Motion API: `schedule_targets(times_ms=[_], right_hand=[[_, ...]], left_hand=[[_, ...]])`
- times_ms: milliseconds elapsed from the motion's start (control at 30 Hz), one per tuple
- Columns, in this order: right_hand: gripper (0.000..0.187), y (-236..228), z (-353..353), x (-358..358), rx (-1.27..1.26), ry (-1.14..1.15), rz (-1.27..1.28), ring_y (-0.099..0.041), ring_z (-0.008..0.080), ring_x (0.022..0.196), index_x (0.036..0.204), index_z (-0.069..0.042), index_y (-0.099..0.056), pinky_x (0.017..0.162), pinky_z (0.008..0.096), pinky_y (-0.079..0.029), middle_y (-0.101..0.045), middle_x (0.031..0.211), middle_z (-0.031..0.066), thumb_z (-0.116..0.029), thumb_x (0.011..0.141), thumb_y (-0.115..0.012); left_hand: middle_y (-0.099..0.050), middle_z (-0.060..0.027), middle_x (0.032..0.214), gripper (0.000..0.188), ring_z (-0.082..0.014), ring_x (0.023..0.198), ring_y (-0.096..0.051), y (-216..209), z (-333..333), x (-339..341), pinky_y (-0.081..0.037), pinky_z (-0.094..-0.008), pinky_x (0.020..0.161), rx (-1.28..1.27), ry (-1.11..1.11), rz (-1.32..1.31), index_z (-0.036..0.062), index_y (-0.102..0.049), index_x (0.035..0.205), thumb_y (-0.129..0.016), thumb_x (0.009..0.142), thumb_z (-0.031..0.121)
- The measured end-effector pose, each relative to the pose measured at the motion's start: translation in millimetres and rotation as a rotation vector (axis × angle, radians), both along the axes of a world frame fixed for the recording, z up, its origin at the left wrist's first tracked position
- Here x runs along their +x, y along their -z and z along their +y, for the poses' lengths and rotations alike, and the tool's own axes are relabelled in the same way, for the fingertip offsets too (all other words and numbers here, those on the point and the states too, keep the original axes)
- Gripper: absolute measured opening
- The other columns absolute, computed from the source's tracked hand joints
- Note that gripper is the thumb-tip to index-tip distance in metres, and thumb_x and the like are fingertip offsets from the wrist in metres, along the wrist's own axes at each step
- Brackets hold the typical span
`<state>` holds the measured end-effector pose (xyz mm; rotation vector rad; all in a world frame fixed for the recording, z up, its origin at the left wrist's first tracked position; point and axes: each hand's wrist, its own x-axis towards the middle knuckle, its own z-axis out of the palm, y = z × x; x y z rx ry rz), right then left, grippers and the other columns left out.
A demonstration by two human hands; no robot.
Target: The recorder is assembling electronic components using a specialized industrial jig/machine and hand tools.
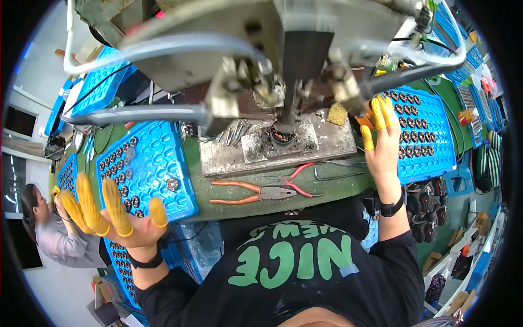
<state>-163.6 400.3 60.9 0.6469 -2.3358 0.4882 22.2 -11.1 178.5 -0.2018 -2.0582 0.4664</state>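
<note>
Head view: right hand at blue tray (fingers capped)

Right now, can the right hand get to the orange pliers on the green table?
Probably yes: the right hand hangs open beside the press plate, and the orange pliers lie uncovered nearby, nothing between them.

press head blurred, right blue tray partly behind hand, tray parts too small

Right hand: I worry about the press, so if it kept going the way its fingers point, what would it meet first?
The right hand points up-left; the small orange piece at its fingertips comes first, then the press clamp, though depth is unclear.
</note>
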Motion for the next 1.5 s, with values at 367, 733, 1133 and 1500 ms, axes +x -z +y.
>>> schedule_targets(times_ms=[367, 733, 1133, 1500], right_hand=[[0.049, 3, -2, 40, -0.187, -0.035, -0.044, -0.038, 0.0389, 0.140, 0.136, -0.002, -0.054, 0.115, 0.0471, -0.029, -0.050, 0.144, 0.0191, -0.004, 0.089, -0.063], [0.035, 35, -17, 75, -0.203, -0.050, -0.076, -0.052, 0.0361, 0.124, 0.116, -0.006, -0.068, 0.108, 0.0495, -0.036, -0.060, 0.124, 0.0147, -0.001, 0.082, -0.066], [0.033, 36, -18, 75, -0.192, -0.024, -0.016, -0.057, 0.0326, 0.108, 0.109, -0.007, -0.070, 0.097, 0.0447, -0.042, -0.062, 0.109, 0.0103, 0.001, 0.077, -0.069], [0.031, 32, -18, 75, -0.178, -0.069, -0.024, -0.058, 0.0271, 0.095, 0.102, -0.009, -0.073, 0.086, 0.0402, -0.043, -0.061, 0.100, 0.0064, 0.001, 0.072, -0.071]], left_hand=[[-0.056, -0.0146, 0.133, 0.031, -0.0410, 0.129, -0.045, 77, -33, 50, -0.035, -0.0539, 0.109, 0.208, -0.255, -0.036, 0.0094, -0.064, 0.124, -0.055, 0.098, 0.025], [-0.059, -0.0131, 0.128, 0.029, -0.0410, 0.127, -0.047, 78, -17, 14, -0.038, -0.0513, 0.105, 0.251, -0.149, -0.093, 0.0087, -0.067, 0.120, -0.061, 0.095, 0.020], [-0.068, -0.0102, 0.106, 0.024, -0.0320, 0.101, -0.063, 66, 61, -51, -0.049, -0.0413, 0.090, 0.693, 0.424, -0.206, 0.0043, -0.073, 0.101, -0.075, 0.079, 0.010], [-0.068, -0.0108, 0.105, 0.021, -0.0320, 0.101, -0.063, 64, 64, -47, -0.048, -0.0420, 0.092, 0.675, 0.378, -0.200, 0.0036, -0.072, 0.101, -0.074, 0.081, 0.009]])
